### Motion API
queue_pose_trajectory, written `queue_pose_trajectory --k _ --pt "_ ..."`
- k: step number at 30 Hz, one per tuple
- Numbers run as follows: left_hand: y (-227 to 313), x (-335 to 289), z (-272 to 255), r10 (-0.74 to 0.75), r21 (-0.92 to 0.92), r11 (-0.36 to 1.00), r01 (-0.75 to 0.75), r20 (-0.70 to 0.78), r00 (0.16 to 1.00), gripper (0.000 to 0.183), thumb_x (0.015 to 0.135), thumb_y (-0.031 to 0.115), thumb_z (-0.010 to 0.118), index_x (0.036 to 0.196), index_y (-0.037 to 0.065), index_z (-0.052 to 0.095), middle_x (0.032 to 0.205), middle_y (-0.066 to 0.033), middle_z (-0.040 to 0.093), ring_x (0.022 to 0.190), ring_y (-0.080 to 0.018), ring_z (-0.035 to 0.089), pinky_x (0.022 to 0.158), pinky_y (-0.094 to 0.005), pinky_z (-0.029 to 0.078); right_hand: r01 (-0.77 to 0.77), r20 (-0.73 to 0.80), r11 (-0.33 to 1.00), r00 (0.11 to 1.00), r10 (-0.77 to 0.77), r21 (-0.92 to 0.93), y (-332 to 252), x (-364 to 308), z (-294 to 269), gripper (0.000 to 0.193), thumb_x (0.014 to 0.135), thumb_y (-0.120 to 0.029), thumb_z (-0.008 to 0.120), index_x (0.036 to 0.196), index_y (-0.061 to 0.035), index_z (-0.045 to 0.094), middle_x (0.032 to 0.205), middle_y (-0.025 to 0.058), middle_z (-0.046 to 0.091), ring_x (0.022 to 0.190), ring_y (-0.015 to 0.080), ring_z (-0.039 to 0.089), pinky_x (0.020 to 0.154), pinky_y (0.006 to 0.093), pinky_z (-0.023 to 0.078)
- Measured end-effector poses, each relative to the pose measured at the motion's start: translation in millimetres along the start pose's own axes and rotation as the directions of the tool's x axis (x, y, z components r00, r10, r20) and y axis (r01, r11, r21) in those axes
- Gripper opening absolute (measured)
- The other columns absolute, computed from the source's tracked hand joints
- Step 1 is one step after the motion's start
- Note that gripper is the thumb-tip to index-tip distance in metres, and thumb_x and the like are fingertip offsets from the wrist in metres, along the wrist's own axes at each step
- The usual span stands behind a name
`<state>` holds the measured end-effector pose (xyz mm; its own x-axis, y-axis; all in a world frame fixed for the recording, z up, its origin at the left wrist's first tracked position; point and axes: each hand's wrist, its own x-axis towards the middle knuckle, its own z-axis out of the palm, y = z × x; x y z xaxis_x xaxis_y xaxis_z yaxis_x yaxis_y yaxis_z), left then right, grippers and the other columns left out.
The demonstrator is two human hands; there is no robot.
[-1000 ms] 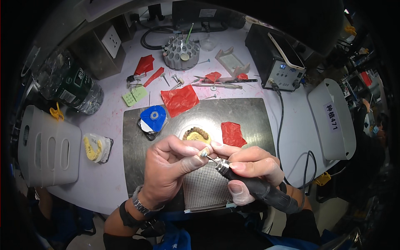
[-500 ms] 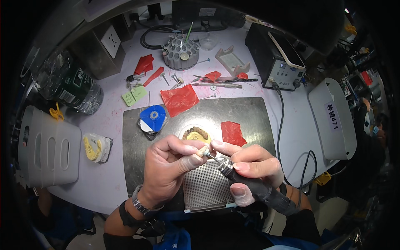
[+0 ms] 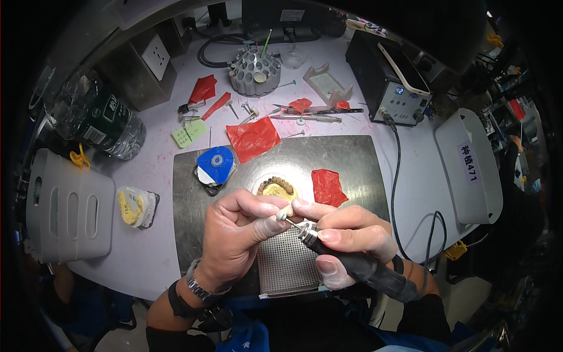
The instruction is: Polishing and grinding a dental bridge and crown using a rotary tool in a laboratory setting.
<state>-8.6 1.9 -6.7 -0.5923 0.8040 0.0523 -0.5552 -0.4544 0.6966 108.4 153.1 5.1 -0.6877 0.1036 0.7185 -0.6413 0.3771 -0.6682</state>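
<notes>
My left hand [image 3: 234, 226] pinches a small cream-coloured dental crown [image 3: 287, 209] between thumb and fingertips, which hide part of it. My right hand [image 3: 360, 234] is wrapped around a black dental handpiece [image 3: 358, 267] with a silver nose. Its thin shank reaches left, and the small tip meets the crown or lies right beside it; which one I cannot tell. One right fingertip also rests at the crown. Just beyond my fingers stands a yellow dental cast [image 3: 275, 189] with a brown row of teeth. Under both hands lies a perforated metal grate [image 3: 288, 264].
The steel plate [image 3: 190, 234] bears a blue-topped dispenser [image 3: 215, 166] and red sheets [image 3: 329, 188]. Behind are a grey bur holder [image 3: 254, 73] and loose instruments. A control box [image 3: 399, 100] with a cord stands right. Bins [image 3: 76, 217] and another cast [image 3: 136, 206] flank the work.
The handpiece and my right hand have shifted slightly left, bringing the silver nose closer to my left fingers. The crown is turned a little in my grip. The control box display looks brighter.
</notes>
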Motion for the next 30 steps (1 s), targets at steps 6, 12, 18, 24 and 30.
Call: queue_pose_trajectory --k 6,12,18,24,30 --pt "0.4 -0.2 0.9 -0.004 0.010 1.000 0.004 0.001 1.000 0.009 0.083 -0.009 0.064 0.089 -0.003 0.059 0.100 -0.0212 0.066 0.096 -0.0249 0.066 0.085 -0.0340 0.056 0.001 -0.035 1.000 0.999 0.000 0.018 0.4 0.2 1.4 0.023 0.086 -0.006 0.066 0.102 0.0023 0.053 0.087 0.0183 0.059 0.094 0.0395 0.065 0.087 0.0468 0.055" --pt "1.0 -1.3 -0.6 -0.001 0.040 0.999 0.001 -0.002 1.000 0.009 0.082 -0.009 0.064 0.088 -0.003 0.059 0.100 -0.0211 0.066 0.095 -0.0242 0.066 0.084 -0.0330 0.057 0.057 -0.071 0.998 0.996 -0.057 0.004 2.8 0.4 3.6 0.023 0.085 -0.007 0.067 0.101 0.0029 0.053 0.086 0.0190 0.059 0.093 0.0382 0.066 0.085 0.0443 0.056" --pt "-1.0 -1.2 -2.4 0.023 0.077 0.997 -0.024 0.009 1.000 0.011 0.081 -0.011 0.064 0.087 -0.003 0.059 0.099 -0.0212 0.066 0.094 -0.0232 0.067 0.083 -0.0325 0.057 0.049 -0.153 0.997 0.987 -0.040 0.055 4.0 -2.4 8.6 0.024 0.085 -0.009 0.069 0.099 0.0024 0.053 0.084 0.0194 0.060 0.092 0.0387 0.066 0.084 0.0430 0.057" --pt "-0.3 -1.5 -1.2 0.021 0.078 0.997 -0.022 0.016 1.000 0.013 0.080 -0.012 0.065 0.087 -0.003 0.060 0.100 -0.0206 0.066 0.093 -0.0218 0.066 0.085 -0.0324 0.056 0.016 -0.132 0.997 0.991 -0.007 0.074 1.1 -0.7 6.0 0.022 0.085 -0.009 0.068 0.099 0.0022 0.054 0.084 0.0198 0.060 0.093 0.0389 0.066 0.084 0.0424 0.057" --pt "-0.3 -1.4 -1.8 0.003 0.049 0.999 -0.003 0.011 1.000 0.013 0.080 -0.012 0.065 0.088 -0.003 0.060 0.100 -0.0194 0.065 0.094 -0.0219 0.066 0.085 -0.0325 0.056 0.046 -0.145 0.992 0.989 -0.029 0.116 4.3 -2.7 7.8 0.023 0.086 -0.007 0.067 0.101 0.0022 0.052 0.086 0.0195 0.059 0.094 0.0403 0.065 0.085 0.0451 0.056"
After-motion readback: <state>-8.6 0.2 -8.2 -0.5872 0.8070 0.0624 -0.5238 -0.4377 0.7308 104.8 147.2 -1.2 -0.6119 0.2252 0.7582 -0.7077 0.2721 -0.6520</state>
